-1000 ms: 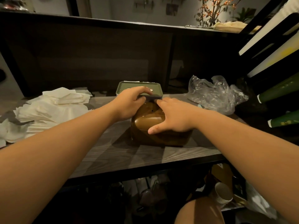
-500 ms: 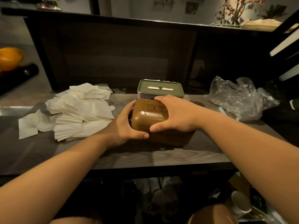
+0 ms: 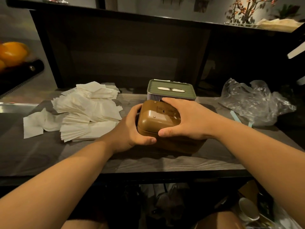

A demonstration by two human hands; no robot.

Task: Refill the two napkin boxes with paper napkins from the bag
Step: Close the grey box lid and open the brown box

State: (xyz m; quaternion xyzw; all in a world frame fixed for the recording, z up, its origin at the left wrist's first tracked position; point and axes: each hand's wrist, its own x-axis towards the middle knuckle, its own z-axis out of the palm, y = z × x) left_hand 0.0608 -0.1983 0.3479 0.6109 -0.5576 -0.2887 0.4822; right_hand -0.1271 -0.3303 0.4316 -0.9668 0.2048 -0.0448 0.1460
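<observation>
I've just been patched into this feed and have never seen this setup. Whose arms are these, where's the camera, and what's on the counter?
There is no machine: a person wears one camera on the head, looking down at their own bare arms. Both hands grip the brown box: the left hand at its left side, the right hand over its top. Behind it stands a green box with a slot in its lid. A pile of napkins lies to the left on the counter, a crumpled clear bag to the right.

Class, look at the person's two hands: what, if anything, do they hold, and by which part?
Both hands grip the brown napkin box: the left hand wraps its left near corner, the right hand lies curled over its lid.
</observation>
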